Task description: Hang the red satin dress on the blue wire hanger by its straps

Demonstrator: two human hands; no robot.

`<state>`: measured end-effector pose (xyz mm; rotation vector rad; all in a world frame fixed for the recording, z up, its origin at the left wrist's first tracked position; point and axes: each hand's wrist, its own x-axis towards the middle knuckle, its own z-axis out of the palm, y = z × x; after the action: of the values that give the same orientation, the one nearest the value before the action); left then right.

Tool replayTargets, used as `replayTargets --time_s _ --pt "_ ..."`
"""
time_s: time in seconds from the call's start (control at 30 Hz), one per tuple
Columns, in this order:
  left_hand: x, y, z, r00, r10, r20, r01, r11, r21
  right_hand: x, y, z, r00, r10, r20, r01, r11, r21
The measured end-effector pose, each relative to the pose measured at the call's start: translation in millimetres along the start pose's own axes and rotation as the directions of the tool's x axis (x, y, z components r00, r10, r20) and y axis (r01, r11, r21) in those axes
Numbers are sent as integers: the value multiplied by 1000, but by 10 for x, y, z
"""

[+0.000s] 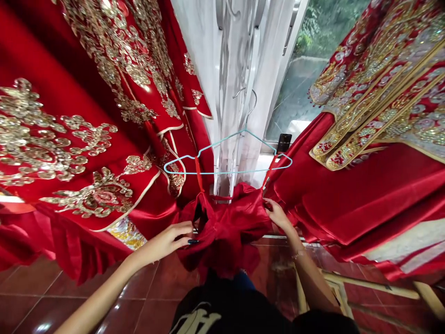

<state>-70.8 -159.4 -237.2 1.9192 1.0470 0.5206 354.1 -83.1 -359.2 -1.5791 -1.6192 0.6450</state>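
A red dress (225, 222) with thin straps hangs in front of me from a light blue wire hanger (227, 173). My left hand (177, 236) is at the dress's left side, thumb and fingers curled round the edge of the fabric; the fingertips are partly hidden. On the other side, my right hand (277, 214) pinches the upper edge of the dress just below its right strap (268, 177). The hanger's hook (252, 102) points up in front of a shiny metal post; I cannot tell what it hangs on.
Red garments with gold sequin embroidery (104, 195) crowd the left. Another beaded red garment (375, 185) hangs on the right. A phone (285, 142) stands upright by the window (295, 88). Wooden furniture bars (371, 284) stand low at right on red floor tiles (135, 292).
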Motion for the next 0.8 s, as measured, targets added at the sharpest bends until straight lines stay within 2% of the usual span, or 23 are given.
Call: replayTargets --time_s 0.1,0.17,0.2,0.27,0.33,0.4,0.47,0.53,0.57,0.63,0.67,0.7,0.73,0.8 --pt "-5 64 -72 994 -46 101 45 999 14 17 11 28 998 59 -29 -59 998 -18" --pt "0 71 -126 988 -82 129 77 996 47 29 5 -73 994 100 -48 -101 995 -20" --pt "7 66 -160 990 -91 109 83 994 73 35 5 -146 991 122 -61 -124 992 -18" --pt "32 53 -245 994 -105 -4 105 984 142 44 8 -314 981 168 -95 -169 986 -6" --pt "73 60 -340 977 -96 -189 137 966 219 44 -8 -476 968 215 -128 -213 977 25" --pt "124 91 -413 921 -31 -389 152 947 284 23 -62 -590 959 253 -131 -246 967 70" --pt "177 129 -439 853 64 -518 118 943 312 -25 -155 -634 956 276 -100 -255 950 182" --pt "220 147 -422 820 119 -560 66 952 298 -95 -264 -616 958 282 -44 -240 880 410" --pt "234 143 -406 816 132 -562 44 957 288 -133 -313 -592 962 274 -6 -229 814 533" --pt "248 107 -384 829 153 -538 10 958 287 -204 -386 -544 968 241 67 -218 681 699" --pt "246 75 -383 843 156 -515 -1 957 289 -235 -408 -526 970 227 86 -219 664 715" --pt "238 38 -390 857 153 -492 -7 958 286 -262 -422 -516 970 226 85 -221 690 689" --pt "224 -2 -404 869 145 -473 -9 960 279 -284 -431 -514 969 240 55 -222 756 616" --pt "181 -78 -437 880 136 -455 -13 965 263 -317 -439 -529 958 267 -104 -222 922 319"
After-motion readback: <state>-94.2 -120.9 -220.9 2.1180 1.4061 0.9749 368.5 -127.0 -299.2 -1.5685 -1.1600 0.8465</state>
